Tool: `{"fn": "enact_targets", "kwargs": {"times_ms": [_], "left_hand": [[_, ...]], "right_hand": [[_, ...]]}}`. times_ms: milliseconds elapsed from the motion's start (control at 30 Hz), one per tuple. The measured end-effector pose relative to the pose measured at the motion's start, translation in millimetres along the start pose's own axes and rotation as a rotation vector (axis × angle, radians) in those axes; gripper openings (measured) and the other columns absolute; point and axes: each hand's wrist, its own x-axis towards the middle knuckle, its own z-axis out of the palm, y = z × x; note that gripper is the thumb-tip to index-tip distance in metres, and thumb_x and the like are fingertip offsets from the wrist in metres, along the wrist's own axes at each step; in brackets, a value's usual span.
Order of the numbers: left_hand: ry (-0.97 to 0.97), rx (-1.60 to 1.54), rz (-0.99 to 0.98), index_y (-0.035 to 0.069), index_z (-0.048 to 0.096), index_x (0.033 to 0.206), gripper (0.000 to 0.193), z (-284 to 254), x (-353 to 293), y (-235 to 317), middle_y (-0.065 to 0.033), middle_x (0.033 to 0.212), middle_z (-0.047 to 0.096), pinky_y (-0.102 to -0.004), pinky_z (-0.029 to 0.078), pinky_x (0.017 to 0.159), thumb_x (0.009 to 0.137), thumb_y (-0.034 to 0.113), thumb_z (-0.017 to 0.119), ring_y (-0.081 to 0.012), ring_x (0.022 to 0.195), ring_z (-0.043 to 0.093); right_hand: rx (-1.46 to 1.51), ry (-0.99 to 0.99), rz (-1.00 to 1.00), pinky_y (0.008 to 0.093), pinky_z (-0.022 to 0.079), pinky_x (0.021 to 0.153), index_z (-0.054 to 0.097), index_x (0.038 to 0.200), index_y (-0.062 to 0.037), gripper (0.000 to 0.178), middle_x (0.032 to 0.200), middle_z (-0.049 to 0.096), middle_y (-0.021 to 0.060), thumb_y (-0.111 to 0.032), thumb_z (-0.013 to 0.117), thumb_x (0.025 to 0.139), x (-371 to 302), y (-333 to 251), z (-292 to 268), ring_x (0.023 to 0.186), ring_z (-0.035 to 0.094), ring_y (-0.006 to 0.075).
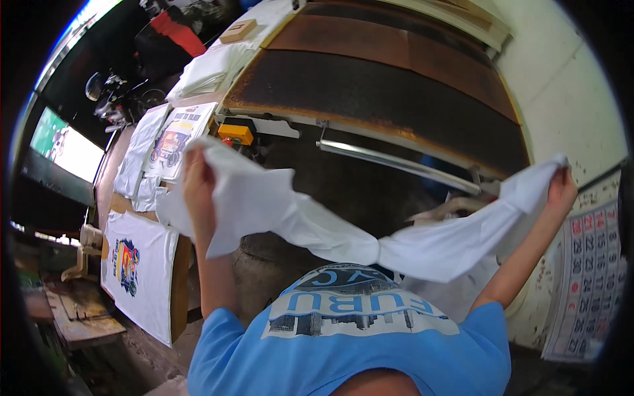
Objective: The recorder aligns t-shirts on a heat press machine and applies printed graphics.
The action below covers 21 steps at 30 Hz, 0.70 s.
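A length of white cloth [436,249], perhaps a T-shirt, hangs in a sagging band across the front of my body. My left hand [199,181] is closed on its left end, where a broad flap hangs beside the wrist. At the far right, my right hand [561,188] is raised and grips the other end. Between the two hands the cloth narrows and twists near the middle. Its edges are slightly smeared by motion, and folds hide part of my left fingers.
A large flat press table [370,86] with a dark, rusty-edged surface lies ahead, a metal bar [396,165] along its front. Left are a yellow control box [236,132], printed white shirts [178,142] and another printed shirt [139,264] on a board. A calendar [584,284] hangs right.
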Motion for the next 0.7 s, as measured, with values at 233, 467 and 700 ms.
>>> {"fn": "enact_targets", "kwargs": {"times_ms": [233, 467, 700], "left_hand": [[-0.233, -0.141, 0.145, 0.005, 0.05, 0.104, 0.02, 132.8, 45.1, 15.3, -0.007, 0.089, 0.061, -0.0293, 0.053, 0.058, 0.091, 0.019, 0.046, -0.0147, 0.074, 0.062], [-0.341, -0.081, 0.579, 0.003, 0.056, 0.104, 0.019, 164.0, 64.2, 50.5, -0.0093, 0.098, 0.062, -0.0283, 0.051, 0.075, 0.09, 0.01, 0.045, -0.0151, 0.085, 0.061], [-0.217, 0.177, 0.86, -0.004, 0.055, 0.105, 0.021, 137.3, 107.8, 86.7, -0.0141, 0.098, 0.061, -0.03, 0.05, 0.079, 0.088, 0.005, 0.048, -0.0172, 0.087, 0.061]], "right_hand": [[-0.517, -0.03, -0.26, 0.0357, 0.038, 0.093, 0.038, 0.117, 0.0034, 0.036, 0.114, 0.045, 0.019, -0.008, 0.05, 0.085, 41.6, 116.5, 175.6, 0.108, 0.046, 0.0243], [-0.75, -1.513, -0.137, 0.0398, 0.023, 0.104, 0.018, 0.136, -0.0046, 0.107, 0.141, 0.018, 0.0173, -0.028, 0.081, 0.053, -158.2, 297.0, 295.2, 0.13, 0.019, 0.0314], [-0.247, -1.433, 0.323, 0.0293, 0.043, 0.084, 0.055, 0.095, 0.0006, 0.014, 0.114, 0.052, 0.0126, -0.002, 0.05, 0.082, -194.3, 339.6, 350.3, 0.098, 0.053, 0.0162]]}}
